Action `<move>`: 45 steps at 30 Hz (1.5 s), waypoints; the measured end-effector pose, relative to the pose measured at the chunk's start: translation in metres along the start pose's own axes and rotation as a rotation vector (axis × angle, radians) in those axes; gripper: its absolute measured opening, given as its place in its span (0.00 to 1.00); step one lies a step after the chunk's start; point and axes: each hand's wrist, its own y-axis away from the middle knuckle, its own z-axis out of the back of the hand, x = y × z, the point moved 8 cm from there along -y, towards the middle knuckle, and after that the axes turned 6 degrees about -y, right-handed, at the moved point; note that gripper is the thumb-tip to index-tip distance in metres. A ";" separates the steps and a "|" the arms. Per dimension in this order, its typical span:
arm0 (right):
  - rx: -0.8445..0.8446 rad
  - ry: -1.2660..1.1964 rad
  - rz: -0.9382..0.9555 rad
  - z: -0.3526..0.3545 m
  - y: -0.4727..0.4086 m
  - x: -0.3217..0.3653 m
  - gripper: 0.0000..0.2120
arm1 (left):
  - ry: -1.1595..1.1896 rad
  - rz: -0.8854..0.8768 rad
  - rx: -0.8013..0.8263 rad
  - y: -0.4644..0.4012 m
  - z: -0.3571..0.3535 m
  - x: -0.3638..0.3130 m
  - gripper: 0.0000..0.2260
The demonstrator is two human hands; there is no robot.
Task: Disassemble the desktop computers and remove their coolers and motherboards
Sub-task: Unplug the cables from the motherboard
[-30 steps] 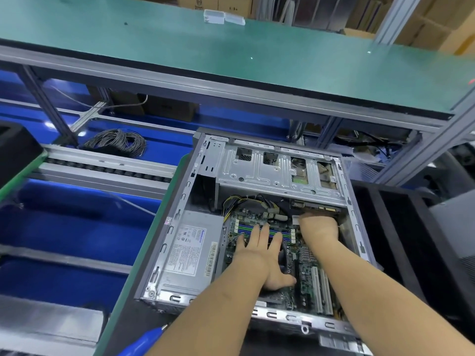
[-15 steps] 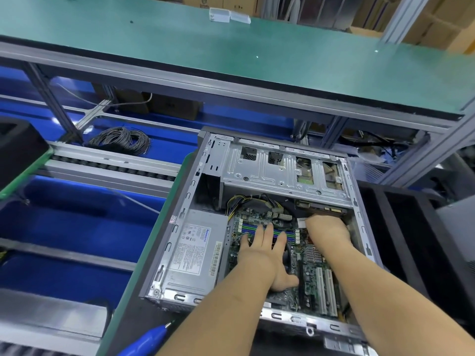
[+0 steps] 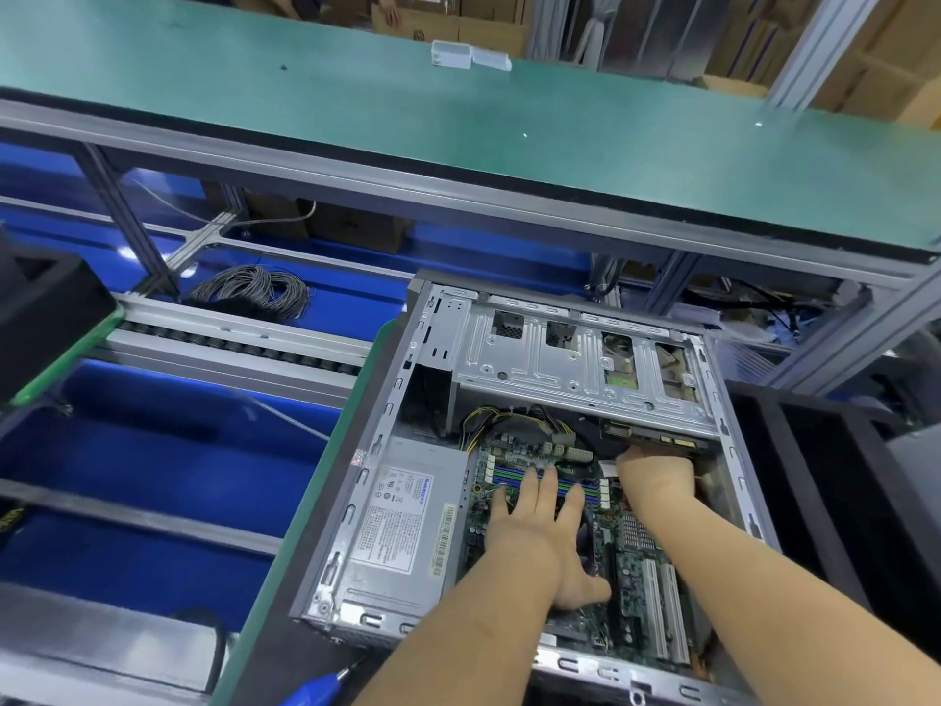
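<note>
The desktop case (image 3: pixel 509 359) lies on its side on the counter (image 3: pixel 265 649), open face up, with the drive cage toward the far end and the rear panel nearest the person. The motherboard (image 3: pixel 631 568) sits flat on the case floor, its long axis running near to far, between the power supply (image 3: pixel 402 527) on the left and the right case wall.

The left hand (image 3: pixel 540 532) rests palm down on the board's middle, fingers straight and spread toward the blue memory slots (image 3: pixel 509 476), thumb out to the right. It grips nothing. What lies under the palm is hidden.

The right hand (image 3: pixel 657 476) reaches deeper, to the board's far right corner just below the drive cage. Its fingers curl down out of sight; I cannot tell whether they hold a connector or cable.

The yellow-and-black cable bundle (image 3: pixel 514 420) joins the board's far edge, left of the right hand and beyond the left fingertips. The right hand is nearer the far-edge connectors. In my judgement, the board cannot lift until these are freed.
</note>
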 end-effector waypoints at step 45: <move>-0.133 -0.256 0.289 0.048 0.085 0.000 0.02 | 0.013 0.003 -0.026 0.003 0.008 0.005 0.53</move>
